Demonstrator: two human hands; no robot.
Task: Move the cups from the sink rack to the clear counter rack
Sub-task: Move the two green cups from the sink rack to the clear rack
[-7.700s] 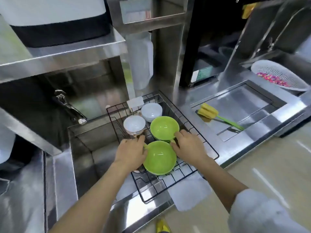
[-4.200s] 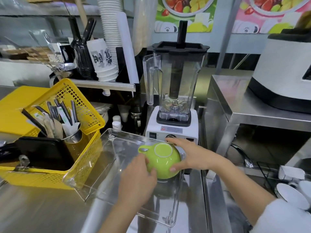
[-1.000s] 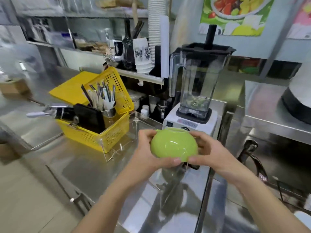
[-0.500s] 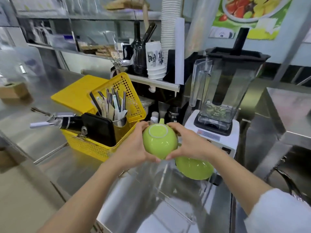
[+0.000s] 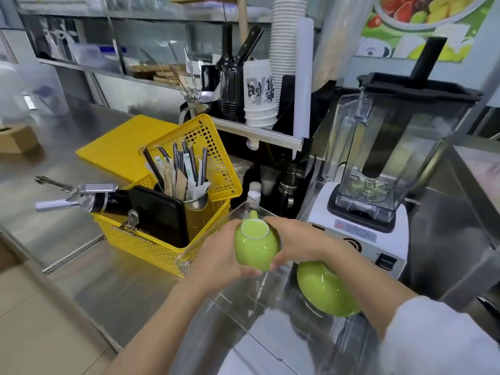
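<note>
Here, at the far left, we had only the steel counter (image 5: 89, 231), and on it a yellow basket (image 5: 173, 239) that held cutlery and a black box. We did not need anything from there.

Next to the basket on its right lay the clear rack (image 5: 243, 315), our target. Its near wall was hard to see because it is transparent.

Above the far left part of the rack we held a green cup (image 5: 255, 246) upside down, with its pale foot ring facing up and its handle pointing away from us. Our left hand (image 5: 219, 259) was wrapped around its left side and our right hand (image 5: 295, 243) around its right side, so both hands were curled and pressed on the cup from two sides. We could not tell if the rim already touched the rack floor; it looked just above it.

To the right, under our right forearm, a second green cup (image 5: 328, 290) already sat upside down in the rack. Behind it stood the blender (image 5: 378, 169), close to the rack edge.

We judged that we were in the placing step for the second cup. The next move asked us to lower it straight down, keep it just beside the first cup without knocking it, and then open both hands. After that, more cups probably waited in the sink rack, which was out of view.
</note>
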